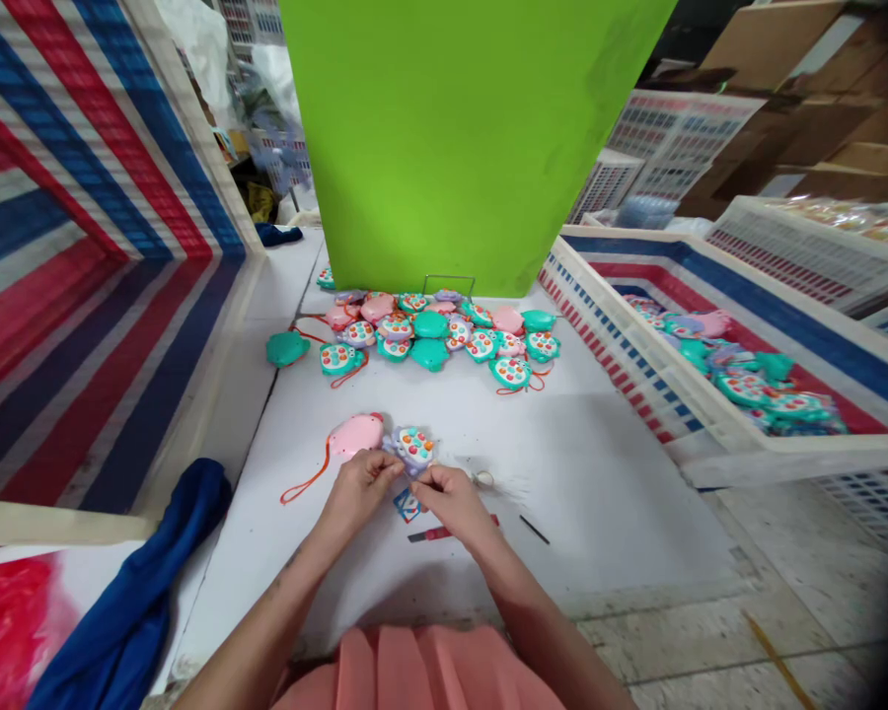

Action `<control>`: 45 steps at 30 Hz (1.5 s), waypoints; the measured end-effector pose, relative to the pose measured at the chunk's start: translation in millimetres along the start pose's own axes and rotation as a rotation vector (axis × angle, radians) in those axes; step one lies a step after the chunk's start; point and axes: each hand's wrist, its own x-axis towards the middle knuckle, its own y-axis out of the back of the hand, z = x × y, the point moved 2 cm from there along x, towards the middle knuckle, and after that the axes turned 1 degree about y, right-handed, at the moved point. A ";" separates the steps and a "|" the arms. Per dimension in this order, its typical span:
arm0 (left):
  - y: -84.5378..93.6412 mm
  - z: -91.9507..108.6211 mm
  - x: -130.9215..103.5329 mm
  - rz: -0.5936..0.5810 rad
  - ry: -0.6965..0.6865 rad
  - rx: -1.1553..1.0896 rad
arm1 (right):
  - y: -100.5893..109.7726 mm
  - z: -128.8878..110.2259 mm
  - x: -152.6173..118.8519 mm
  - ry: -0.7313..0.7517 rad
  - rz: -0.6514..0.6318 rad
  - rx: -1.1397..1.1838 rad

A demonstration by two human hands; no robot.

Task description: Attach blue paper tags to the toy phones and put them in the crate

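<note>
A small purple toy point(414, 446) with a white face and coloured buttons lies in front of my fingers. My left hand point(366, 483) is closed in a pinch at the toy's lower left edge. Just below the toy, my right hand point(451, 496) also pinches, its fingertips close to the left ones. Whatever sits between the fingertips is too small to make out. Touching or nearly touching the purple toy is a pink toy point(357, 435) with its back up and an orange cord loop point(307, 487). Under my right hand lie a red-handled cutter point(436, 533) and a blue-and-white card point(407, 505).
Several green, pink and purple toys point(430, 325) are heaped before a green panel point(474, 138). A thin black stick point(534, 530) and pale strands point(514, 485) lie right. A lined crate point(681, 434) holds more toys; a striped crate point(111, 385) and blue cloth point(163, 562) are left.
</note>
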 end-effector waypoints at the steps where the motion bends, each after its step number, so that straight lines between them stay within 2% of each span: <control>1: 0.8 0.3 -0.2 0.003 -0.022 0.029 | -0.9 -0.5 0.7 -0.003 -0.005 -0.003; 6: 6.8 3.9 -2.4 0.082 -0.227 0.185 | -6.4 -0.2 5.6 0.020 -0.034 0.040; 10: 11.1 11.3 -7.8 0.152 -0.403 0.263 | -9.6 -4.4 6.1 0.037 -0.019 0.218; 13: 12.0 19.4 -11.8 0.105 -0.468 0.264 | -11.7 -11.6 3.6 0.021 -0.027 0.355; 17: 13.0 26.9 -14.8 0.009 -0.480 0.237 | -14.2 -17.6 1.7 -0.015 -0.073 0.396; 21: 16.7 28.5 -18.9 -0.011 -0.523 0.262 | -14.1 -13.3 3.7 -0.075 -0.050 0.426; 24: 17.7 30.6 -24.6 -0.050 -0.566 0.329 | -15.3 -8.1 5.2 -0.137 -0.084 0.479; 30: 9.0 37.6 -34.3 -0.117 -0.631 0.450 | -18.1 -4.4 5.6 -0.205 -0.087 0.565; 34: 1.0 39.0 -37.1 -0.145 -0.673 0.476 | -18.0 -5.0 5.5 -0.175 -0.044 0.580; 36: -1.2 37.3 -37.1 -0.153 -0.661 0.418 | -17.3 -6.4 4.8 -0.140 -0.043 0.550; 38: -1.0 32.6 -35.3 -0.128 -0.583 0.272 | -16.0 -8.6 3.5 -0.087 -0.048 0.454; 43: 6.1 5.9 -27.7 0.080 -0.103 -0.184 | -11.5 -17.4 -1.3 0.281 0.119 0.060; 45: 7.4 -3.0 -26.5 0.117 -0.014 -0.296 | -13.9 -18.3 -2.6 0.338 0.116 0.025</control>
